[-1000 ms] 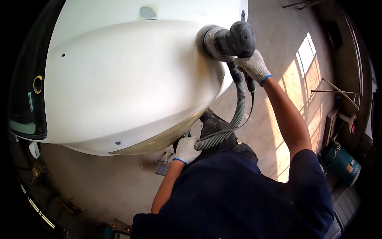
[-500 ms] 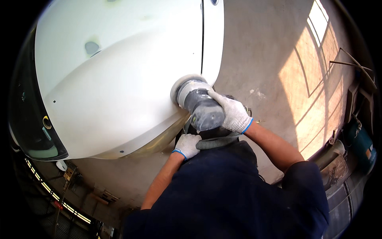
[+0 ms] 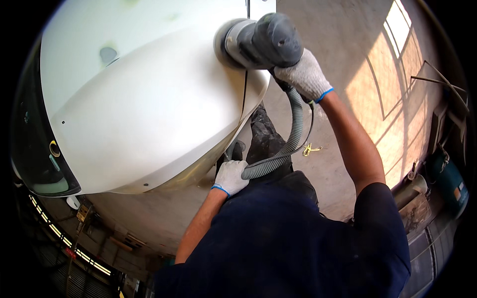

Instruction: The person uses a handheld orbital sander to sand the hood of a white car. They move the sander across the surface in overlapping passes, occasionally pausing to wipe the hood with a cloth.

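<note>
In my right hand (image 3: 307,77), in a white knit glove with a blue cuff, is a dusty grey and black orbital sander (image 3: 263,42). Its round pad rests against the white car hood (image 3: 149,119), near the seam by the front edge. From the sander a ribbed grey hose (image 3: 296,119) curves down, with a thin black cable beside it. My left hand (image 3: 231,178), gloved alike, is closed around the hose in front of my body. Grey-green patches (image 3: 108,54) mark the panel farther up.
A yellow strip (image 3: 310,149) lies on the concrete floor (image 3: 318,30) right of my legs. The windshield (image 3: 44,144) borders the hood at left. At far right stand a teal tank (image 3: 448,184) and thin metal bars (image 3: 442,82). Sunlight falls across the floor there.
The sander and my right hand have moved up along the hood's edge, away from my body, and the sander has turned. More hose and cable show. My left hand stays on the hose.
</note>
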`<state>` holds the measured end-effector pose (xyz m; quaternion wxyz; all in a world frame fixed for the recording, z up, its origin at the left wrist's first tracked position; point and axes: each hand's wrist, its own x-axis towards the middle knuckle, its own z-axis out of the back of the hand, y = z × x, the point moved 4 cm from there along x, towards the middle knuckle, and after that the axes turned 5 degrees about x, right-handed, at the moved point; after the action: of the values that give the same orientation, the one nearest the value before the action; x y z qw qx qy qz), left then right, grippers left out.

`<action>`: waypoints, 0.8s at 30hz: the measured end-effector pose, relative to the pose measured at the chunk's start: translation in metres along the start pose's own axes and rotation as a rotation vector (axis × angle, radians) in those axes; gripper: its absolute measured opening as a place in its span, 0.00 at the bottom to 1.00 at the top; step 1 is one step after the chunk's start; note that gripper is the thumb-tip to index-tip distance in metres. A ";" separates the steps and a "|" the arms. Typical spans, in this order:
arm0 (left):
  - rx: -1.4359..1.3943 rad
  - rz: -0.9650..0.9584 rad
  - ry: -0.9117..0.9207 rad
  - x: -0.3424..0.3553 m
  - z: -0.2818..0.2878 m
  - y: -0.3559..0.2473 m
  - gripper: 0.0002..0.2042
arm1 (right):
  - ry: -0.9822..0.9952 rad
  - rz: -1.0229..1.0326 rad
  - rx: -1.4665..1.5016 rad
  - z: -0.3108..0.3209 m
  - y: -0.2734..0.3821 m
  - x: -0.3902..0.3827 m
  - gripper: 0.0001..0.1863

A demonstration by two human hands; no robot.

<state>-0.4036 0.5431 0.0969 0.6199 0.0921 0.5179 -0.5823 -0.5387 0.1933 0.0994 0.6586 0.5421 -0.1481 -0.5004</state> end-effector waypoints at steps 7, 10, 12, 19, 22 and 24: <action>-0.080 0.078 -0.120 0.004 0.008 0.011 0.17 | 0.072 -0.226 0.118 0.042 -0.009 0.062 0.10; -0.018 0.014 -0.061 0.000 -0.002 0.018 0.17 | 0.071 -0.229 0.061 0.022 -0.008 0.025 0.11; 0.029 -0.011 0.013 -0.008 -0.015 0.025 0.16 | 0.050 -0.150 -0.023 0.003 -0.017 -0.013 0.16; 0.076 -0.052 0.104 -0.043 -0.055 0.069 0.14 | 0.167 -0.122 -0.230 -0.081 -0.052 -0.138 0.40; 0.096 -0.077 0.075 -0.059 -0.064 0.088 0.14 | 0.200 -0.103 -0.094 -0.111 -0.014 -0.172 0.43; 0.119 -0.077 0.064 -0.072 -0.069 0.100 0.14 | 0.207 -0.035 -0.052 -0.136 0.012 -0.185 0.43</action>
<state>-0.3433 0.6676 0.0709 0.5737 0.1274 0.5050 -0.6322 -0.5165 0.4206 0.1239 0.6754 0.5762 -0.0568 -0.4566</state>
